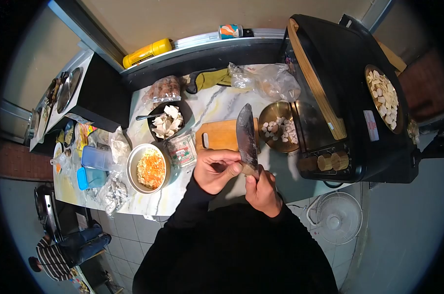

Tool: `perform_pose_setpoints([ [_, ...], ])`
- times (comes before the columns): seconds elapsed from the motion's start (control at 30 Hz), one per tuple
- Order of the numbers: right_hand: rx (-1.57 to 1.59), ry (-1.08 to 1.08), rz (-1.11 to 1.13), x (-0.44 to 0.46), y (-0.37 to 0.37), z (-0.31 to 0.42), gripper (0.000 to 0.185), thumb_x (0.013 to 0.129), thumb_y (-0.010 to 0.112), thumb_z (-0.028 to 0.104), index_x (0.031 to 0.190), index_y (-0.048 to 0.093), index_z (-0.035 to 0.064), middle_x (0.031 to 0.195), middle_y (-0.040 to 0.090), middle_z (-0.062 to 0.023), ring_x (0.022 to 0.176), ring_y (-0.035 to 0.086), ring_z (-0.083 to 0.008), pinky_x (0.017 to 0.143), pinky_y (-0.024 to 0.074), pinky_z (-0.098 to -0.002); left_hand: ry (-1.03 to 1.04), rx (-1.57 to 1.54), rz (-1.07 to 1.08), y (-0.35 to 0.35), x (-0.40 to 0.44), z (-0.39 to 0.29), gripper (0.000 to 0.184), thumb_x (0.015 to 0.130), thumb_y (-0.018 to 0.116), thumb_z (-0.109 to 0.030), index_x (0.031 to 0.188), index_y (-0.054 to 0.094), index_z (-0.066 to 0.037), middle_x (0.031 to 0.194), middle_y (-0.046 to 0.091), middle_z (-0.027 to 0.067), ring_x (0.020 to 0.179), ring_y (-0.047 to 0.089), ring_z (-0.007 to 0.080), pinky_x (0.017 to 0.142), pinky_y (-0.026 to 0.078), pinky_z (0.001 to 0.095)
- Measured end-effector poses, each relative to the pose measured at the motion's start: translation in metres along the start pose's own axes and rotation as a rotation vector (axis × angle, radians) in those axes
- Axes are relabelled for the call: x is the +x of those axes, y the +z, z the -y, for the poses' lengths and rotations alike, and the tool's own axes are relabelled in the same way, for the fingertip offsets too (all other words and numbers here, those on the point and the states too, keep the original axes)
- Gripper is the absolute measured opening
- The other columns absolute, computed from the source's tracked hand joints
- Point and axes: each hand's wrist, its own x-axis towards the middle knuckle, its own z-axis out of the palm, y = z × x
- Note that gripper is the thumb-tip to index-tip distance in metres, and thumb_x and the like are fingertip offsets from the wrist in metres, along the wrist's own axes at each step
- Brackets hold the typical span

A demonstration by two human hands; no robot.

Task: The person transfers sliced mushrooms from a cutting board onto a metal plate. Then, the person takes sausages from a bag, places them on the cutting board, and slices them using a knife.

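My right hand (264,195) is closed around the handle end of a large knife (246,132). Its broad, dark, smudged blade points away from me, above a wooden cutting board (218,133). My left hand (215,171) pinches a small pale brown piece (249,170) against the base of the blade; its kind is unclear, and fingers partly cover it. Right of the board, a round metal pan (270,109) holds white chunks (281,128). Left of it stand a dark bowl (185,109) with white pieces and a spoon, and a clear plastic packet (181,149).
A pot (132,169) of shredded orange and pale food stands left, near blue containers (91,178) and plastic bags. On the right is a large black appliance (344,54) with a plate of pale pieces (384,100) on top. A floor fan (335,218) and another person (55,259) are below.
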Motion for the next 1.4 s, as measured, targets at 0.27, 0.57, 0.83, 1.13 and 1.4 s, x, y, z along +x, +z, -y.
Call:
perform_pose_setpoints([
  [0.27, -0.014, 0.037, -0.068, -0.007, 0.01, -0.008, 0.01, 0.087, 0.051, 0.008, 0.088, 0.048, -0.0018, 0.059, 0.05, -0.0175, 0.05, 0.051, -0.0383, 0.045, 0.0368, -0.045, -0.073, -0.437, -0.041, 0.001, -0.01, 0.043, 0.02, 0.087, 0.064, -0.008, 0.1, 0.063, 0.006, 0.088, 0.068, 0.0099, 0.078, 0.061, 0.0093, 0.071, 0.046, 0.0211],
  [0.57, -0.033, 0.044, -0.009, -0.005, 0.01, -0.005, 0.013, 0.088, 0.052, 0.01, 0.088, 0.047, -0.0019, 0.06, 0.051, -0.0181, 0.051, 0.052, -0.0394, 0.046, 0.039, -0.0453, 0.014, -0.178, -0.038, -0.008, -0.002, 0.019, 0.016, 0.082, 0.069, -0.002, 0.094, 0.065, 0.007, 0.086, 0.069, 0.013, 0.079, 0.064, 0.013, 0.071, 0.051, 0.0241],
  [0.83, 0.005, 0.065, 0.102, -0.005, 0.003, -0.003, 0.015, 0.089, 0.052, 0.01, 0.091, 0.045, -0.0032, 0.058, 0.051, -0.0201, 0.052, 0.053, -0.0416, 0.045, 0.0401, -0.047, -0.063, -0.033, 0.028, -0.018, 0.002, 0.002, 0.011, 0.08, 0.069, 0.002, 0.088, 0.067, 0.008, 0.082, 0.069, 0.012, 0.074, 0.062, 0.0103, 0.068, 0.05, 0.0229],
  [1.13, 0.005, 0.133, 0.165, -0.006, 0.004, -0.006, 0.017, 0.089, 0.052, 0.011, 0.094, 0.045, -0.0038, 0.059, 0.052, -0.0215, 0.053, 0.055, -0.0422, 0.045, 0.0398, -0.0471, -0.102, 0.032, 0.134, -0.028, 0.01, 0.005, 0.013, 0.079, 0.07, 0.002, 0.09, 0.067, 0.007, 0.084, 0.069, 0.0136, 0.079, 0.066, 0.0144, 0.073, 0.052, 0.0255],
  [1.4, -0.055, 0.293, 0.102, -0.001, 0.022, -0.028, 0.019, 0.092, 0.047, 0.01, 0.102, 0.044, -0.0063, 0.063, 0.055, -0.0225, 0.061, 0.057, -0.0419, 0.052, 0.0417, -0.0471, -0.145, 0.045, 0.001, -0.03, 0.017, 0.055, 0.02, 0.088, 0.062, -0.007, 0.102, 0.064, 0.006, 0.089, 0.069, 0.0105, 0.079, 0.065, 0.0117, 0.073, 0.052, 0.0236],
])
